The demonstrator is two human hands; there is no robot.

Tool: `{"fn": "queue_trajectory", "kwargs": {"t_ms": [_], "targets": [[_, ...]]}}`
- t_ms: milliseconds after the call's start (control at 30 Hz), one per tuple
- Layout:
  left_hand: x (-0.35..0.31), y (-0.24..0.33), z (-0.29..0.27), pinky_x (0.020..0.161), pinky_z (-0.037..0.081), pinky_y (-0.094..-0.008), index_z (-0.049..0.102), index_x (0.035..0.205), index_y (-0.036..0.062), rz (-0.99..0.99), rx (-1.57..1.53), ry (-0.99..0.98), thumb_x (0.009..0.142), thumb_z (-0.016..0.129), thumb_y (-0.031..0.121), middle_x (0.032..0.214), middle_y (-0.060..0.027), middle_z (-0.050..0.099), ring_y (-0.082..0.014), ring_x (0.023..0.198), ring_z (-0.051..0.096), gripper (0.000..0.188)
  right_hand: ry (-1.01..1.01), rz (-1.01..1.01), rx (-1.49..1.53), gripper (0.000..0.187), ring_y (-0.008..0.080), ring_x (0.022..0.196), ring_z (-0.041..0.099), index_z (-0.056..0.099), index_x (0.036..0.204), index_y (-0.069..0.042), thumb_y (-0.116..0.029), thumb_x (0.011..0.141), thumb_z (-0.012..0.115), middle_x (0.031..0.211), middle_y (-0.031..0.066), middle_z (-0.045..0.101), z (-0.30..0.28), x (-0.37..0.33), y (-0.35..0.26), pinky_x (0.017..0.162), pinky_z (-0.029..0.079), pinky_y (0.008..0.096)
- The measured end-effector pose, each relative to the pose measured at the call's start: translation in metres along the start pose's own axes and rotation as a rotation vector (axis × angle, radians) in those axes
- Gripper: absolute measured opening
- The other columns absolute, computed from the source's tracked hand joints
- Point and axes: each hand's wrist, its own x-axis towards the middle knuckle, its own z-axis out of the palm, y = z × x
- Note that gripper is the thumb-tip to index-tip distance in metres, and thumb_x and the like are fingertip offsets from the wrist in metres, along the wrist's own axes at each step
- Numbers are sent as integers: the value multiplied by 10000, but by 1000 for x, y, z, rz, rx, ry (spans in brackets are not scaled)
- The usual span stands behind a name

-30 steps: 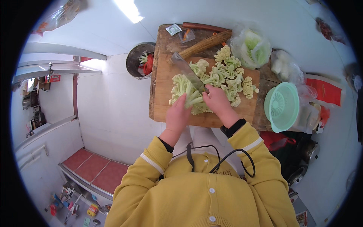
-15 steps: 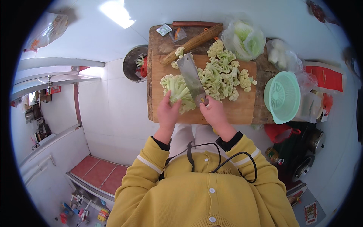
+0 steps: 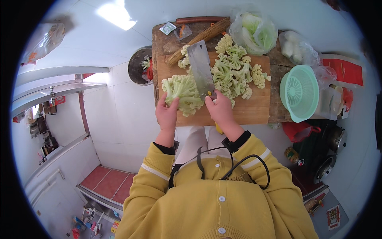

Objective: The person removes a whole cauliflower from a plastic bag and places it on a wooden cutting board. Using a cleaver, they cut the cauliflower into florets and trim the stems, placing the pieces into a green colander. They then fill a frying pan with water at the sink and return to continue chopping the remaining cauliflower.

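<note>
My left hand (image 3: 166, 116) steadies a large piece of cauliflower (image 3: 182, 94), thumb and fingers on its near left side. In my right hand (image 3: 220, 109) is the handle of a cleaver (image 3: 201, 65). Its broad blade points away from me and stands between the large piece and a pile of cut cauliflower florets (image 3: 234, 75). The cauliflower rests on a wooden cutting board (image 3: 258, 113). A few more florets (image 3: 184, 59) sit left of the blade, partly hidden by it.
Beyond the board lies a bundle of thin sticks (image 3: 199, 40). A bagged cabbage (image 3: 254, 32) is at the back, and a pale green colander (image 3: 300, 93) stands to the right. Left of the table edge is a dark bin (image 3: 137, 67). A red container (image 3: 296, 131) sits lower right.
My left hand and the large cauliflower piece have shifted a little left, and the piece looks turned. The cleaver has moved slightly away from me, its blade more upright. The whole view has shifted slightly.
</note>
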Motion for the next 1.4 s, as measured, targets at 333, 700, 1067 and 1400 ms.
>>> {"fn": "queue_trajectory", "kwargs": {"t_ms": [333,700,1067,1400], "targets": [[-1,14,8,713,610,-305,494,1324,-12,-183,-83,17,856,740,81,1087,-97,637,-184,907,672,537,68,-63,5,314,391,791,654,616,1079,37,-192,864,598,825,223,670,42,-6,15,708,514,451],[4,21,-17,800,589,-333,450,1376,17,-278,-197,-75,883,704,72,1175,-99,621,-199,1020,652,556,45,-109,-58,329,374,752,659,624,1105,35,-189,865,597,748,187,672,45,10,11,672,516,457],[3,16,-33,871,570,-348,436,1422,45,-361,-223,-169,899,689,66,1190,-91,626,-192,1045,643,581,-219,-181,-127,320,357,740,642,615,1091,46,-167,854,587,810,208,667,24,27,-7,686,509,417],[-4,11,-35,936,554,-368,438,1427,36,-327,-253,-233,927,643,46,1251,-99,604,-215,1103,625,540,-201,-203,-322,284,382,747,648,621,1042,25,-173,839,608,796,205,668,55,32,13,687,512,432]]}}
